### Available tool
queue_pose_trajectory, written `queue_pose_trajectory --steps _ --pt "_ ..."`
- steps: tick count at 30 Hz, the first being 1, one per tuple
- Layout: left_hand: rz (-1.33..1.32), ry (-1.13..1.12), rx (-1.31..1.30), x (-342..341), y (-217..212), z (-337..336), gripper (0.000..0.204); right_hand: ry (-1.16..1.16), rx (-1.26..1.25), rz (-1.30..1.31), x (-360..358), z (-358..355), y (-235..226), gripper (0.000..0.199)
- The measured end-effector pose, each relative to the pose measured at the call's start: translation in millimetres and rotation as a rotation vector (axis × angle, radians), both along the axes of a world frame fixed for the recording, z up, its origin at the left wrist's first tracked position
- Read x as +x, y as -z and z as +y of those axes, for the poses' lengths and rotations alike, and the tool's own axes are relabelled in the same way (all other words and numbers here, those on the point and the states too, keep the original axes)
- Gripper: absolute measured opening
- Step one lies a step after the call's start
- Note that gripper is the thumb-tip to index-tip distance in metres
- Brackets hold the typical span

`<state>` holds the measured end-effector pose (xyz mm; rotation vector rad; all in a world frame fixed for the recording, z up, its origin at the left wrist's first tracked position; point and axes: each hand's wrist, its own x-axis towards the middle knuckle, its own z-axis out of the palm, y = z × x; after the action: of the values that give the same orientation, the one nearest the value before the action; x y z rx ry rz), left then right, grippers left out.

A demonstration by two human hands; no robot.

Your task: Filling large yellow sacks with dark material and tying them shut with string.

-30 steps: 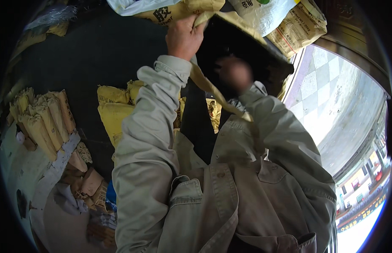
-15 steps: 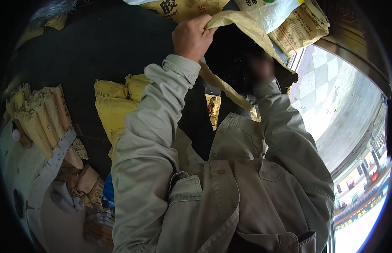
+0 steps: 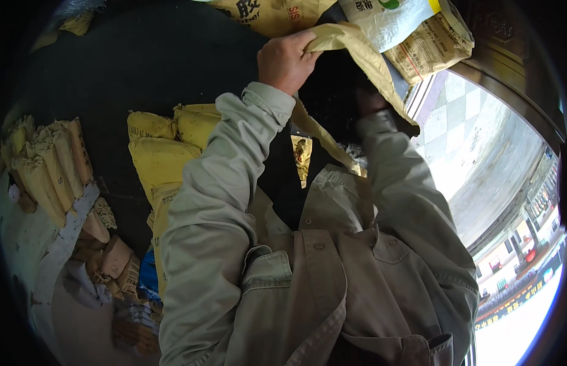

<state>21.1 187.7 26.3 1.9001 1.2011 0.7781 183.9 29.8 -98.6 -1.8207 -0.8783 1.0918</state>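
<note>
The left hand pinches the rim of an open paper bag in front of the light jacket. The right hand has gone deeper into the dark inside, so its grip can't be seen.

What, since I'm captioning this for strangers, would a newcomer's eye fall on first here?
Probably the left hand, at upper centre, gripping the pale rim of an open sack; the right hand is dimly visible in its dark inside. Next, the bright checkered paving at right stands out against the shadows. Plump yellow sacks catch the eye left of centre.
</note>
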Motion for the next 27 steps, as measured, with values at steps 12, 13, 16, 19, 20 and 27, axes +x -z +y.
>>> queue_pose_trajectory --steps 12,13,16,19,20,27 --pt "-0.044 -0.074 -0.001 1 1 -1 0.016 -0.310 -0.102 -0.886 -8 -1 -15 0.041" --pt "-0.054 -0.083 -0.010 -3 3 -1 0.015 -0.425 -0.232 -0.863 -20 1 -19 0.043" --pt "-0.264 -0.171 -0.118 -38 9 -4 0.008 -0.555 -0.071 -0.821 -47 1 -37 0.047" --pt "-0.113 -0.257 -0.107 -29 4 0 0.009 -0.543 0.002 -0.820 -26 15 -40 0.048" --pt "-0.038 -0.302 -0.101 -27 3 1 0.009 -0.538 0.038 -0.820 -21 20 -40 0.049" --pt "0.034 -0.225 0.034 -17 3 8 0.014 -0.303 0.223 -0.795 4 32 -34 0.045"
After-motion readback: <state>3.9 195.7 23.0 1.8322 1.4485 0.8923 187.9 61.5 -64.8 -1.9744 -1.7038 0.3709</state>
